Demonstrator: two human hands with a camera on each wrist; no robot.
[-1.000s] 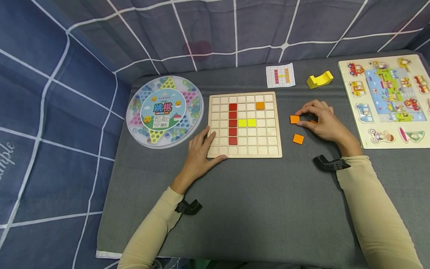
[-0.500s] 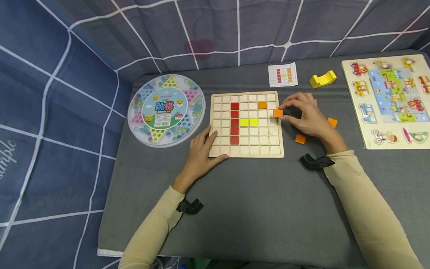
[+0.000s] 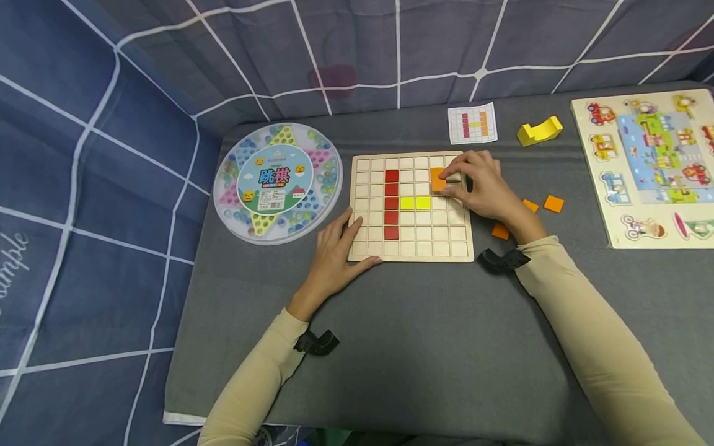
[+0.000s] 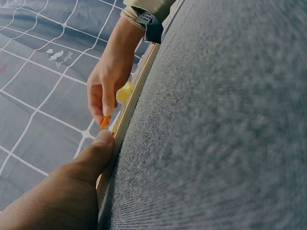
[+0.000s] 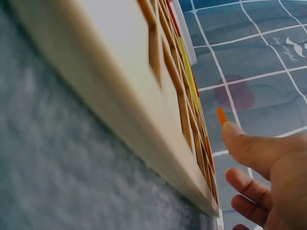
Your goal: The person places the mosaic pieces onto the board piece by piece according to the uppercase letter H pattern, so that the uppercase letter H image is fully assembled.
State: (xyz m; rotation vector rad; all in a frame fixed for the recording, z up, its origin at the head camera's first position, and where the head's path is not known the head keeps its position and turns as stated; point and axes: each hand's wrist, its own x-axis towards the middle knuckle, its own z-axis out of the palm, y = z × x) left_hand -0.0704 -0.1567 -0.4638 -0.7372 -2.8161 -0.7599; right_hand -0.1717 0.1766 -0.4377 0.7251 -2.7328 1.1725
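A pale wooden grid board (image 3: pixel 407 248) lies on the grey cloth, bearing a column of red tiles (image 3: pixel 392 204) and two yellow tiles (image 3: pixel 415 202). My left hand (image 3: pixel 333 253) rests at the board's lower left corner, fingers on the left edge and thumb along the near edge. Between thumb and fingertips, my right hand (image 3: pixel 482 186) pinches an orange square tile (image 5: pixel 221 115) over the board's upper right. In the head view this tile overlaps an orange tile (image 3: pixel 435 173) lying in a cell. Several loose orange tiles (image 3: pixel 554 203) lie near the right wrist, partly hidden by it.
Left of the board stands a round Chinese checkers box (image 3: pixel 273 223). Behind the board lie a printed pattern card (image 3: pixel 472 123) and a yellow curved block (image 3: pixel 539 132). A picture puzzle board (image 3: pixel 619 210) lies at the right.
My right hand has picked up an orange tile from the cloth and carried it left over the board's upper right. The left hand has stayed at the board's corner.
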